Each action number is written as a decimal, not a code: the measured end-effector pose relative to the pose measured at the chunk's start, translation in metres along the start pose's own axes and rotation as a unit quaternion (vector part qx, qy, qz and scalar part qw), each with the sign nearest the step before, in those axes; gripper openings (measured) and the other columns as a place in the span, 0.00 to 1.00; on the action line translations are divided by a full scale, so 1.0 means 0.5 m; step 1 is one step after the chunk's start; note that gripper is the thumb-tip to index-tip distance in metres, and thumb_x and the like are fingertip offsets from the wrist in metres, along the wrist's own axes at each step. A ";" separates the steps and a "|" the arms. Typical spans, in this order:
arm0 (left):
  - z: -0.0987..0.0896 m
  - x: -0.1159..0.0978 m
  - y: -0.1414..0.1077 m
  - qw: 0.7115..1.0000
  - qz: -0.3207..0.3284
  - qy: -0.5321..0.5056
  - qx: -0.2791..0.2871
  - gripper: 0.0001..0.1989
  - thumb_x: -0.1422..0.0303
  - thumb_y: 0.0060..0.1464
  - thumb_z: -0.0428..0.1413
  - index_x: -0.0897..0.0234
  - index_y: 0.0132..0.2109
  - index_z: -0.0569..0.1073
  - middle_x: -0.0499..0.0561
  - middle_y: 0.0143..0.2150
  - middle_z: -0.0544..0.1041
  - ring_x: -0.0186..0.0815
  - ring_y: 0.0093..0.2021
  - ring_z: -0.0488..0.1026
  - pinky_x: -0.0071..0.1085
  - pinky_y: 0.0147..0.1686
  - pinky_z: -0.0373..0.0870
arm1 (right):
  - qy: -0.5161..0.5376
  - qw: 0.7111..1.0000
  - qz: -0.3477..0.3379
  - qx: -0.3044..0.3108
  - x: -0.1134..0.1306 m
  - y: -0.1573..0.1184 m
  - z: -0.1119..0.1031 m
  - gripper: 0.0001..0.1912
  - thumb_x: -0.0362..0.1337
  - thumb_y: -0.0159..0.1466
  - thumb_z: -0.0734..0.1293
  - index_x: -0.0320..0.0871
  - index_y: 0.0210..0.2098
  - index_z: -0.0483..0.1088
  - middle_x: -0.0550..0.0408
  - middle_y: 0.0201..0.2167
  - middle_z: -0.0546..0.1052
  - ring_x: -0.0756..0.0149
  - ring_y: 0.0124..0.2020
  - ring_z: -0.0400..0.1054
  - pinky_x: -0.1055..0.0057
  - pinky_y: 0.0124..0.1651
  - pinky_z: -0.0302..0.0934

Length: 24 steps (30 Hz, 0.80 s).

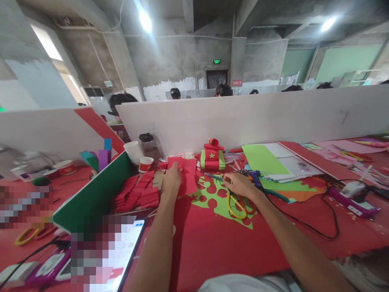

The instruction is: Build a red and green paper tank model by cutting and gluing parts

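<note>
Resting left hand [172, 177] on red paper [189, 178], we're curling right hand [238, 183] over scissors [229, 206] pointing far-left; can't tell either grip.

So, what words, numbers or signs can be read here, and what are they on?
":35", on the phone; whatever comes before is unclear.
Green lit sign above the door: too small.
Red wall sign: too small.
Paper cup beside the bottle: too blurred.
Purple power strip, right: too blurred.

The red paper [190, 178] looks matt, the phone screen [129, 247] smooth and glossy
</note>
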<state>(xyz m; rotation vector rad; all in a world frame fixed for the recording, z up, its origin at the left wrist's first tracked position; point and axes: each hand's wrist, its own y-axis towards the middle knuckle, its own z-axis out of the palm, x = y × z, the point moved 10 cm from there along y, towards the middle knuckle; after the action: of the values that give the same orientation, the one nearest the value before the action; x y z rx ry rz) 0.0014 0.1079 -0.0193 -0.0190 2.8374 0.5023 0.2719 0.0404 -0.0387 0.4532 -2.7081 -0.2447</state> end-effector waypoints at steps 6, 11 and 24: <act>-0.035 -0.011 -0.005 0.999 0.005 -0.006 -0.035 0.28 0.79 0.56 0.46 0.64 0.63 0.61 0.60 0.45 0.79 0.46 0.46 0.76 0.35 0.42 0.68 | 0.006 1.000 -0.005 -0.012 0.002 0.000 -0.001 0.05 0.37 0.63 0.64 0.44 0.34 0.71 0.56 0.30 0.78 0.69 0.29 0.67 0.74 0.31 0.48; -0.076 -0.021 -0.017 0.992 0.009 -0.065 -0.112 0.27 0.79 0.54 0.48 0.62 0.61 0.63 0.57 0.45 0.78 0.44 0.47 0.75 0.34 0.43 0.67 | 0.023 1.000 -0.007 -0.019 0.006 0.001 -0.004 0.05 0.36 0.63 0.65 0.44 0.33 0.72 0.55 0.30 0.78 0.69 0.29 0.68 0.74 0.31 0.49; 0.017 -0.188 -0.046 0.897 0.213 -0.367 0.125 0.17 0.55 0.58 0.50 0.66 0.35 0.73 0.49 0.30 0.75 0.34 0.31 0.70 0.28 0.34 0.66 | 0.347 0.937 -0.027 0.013 0.029 0.008 0.012 0.22 0.44 0.64 0.65 0.42 0.54 0.64 0.54 0.32 0.77 0.66 0.31 0.71 0.73 0.33 0.61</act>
<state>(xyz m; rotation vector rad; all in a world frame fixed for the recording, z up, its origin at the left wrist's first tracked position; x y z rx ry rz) 0.0959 0.0859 -0.0107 0.7004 2.1156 0.1554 0.2558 0.0396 -0.0385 0.5065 -2.0090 -0.0448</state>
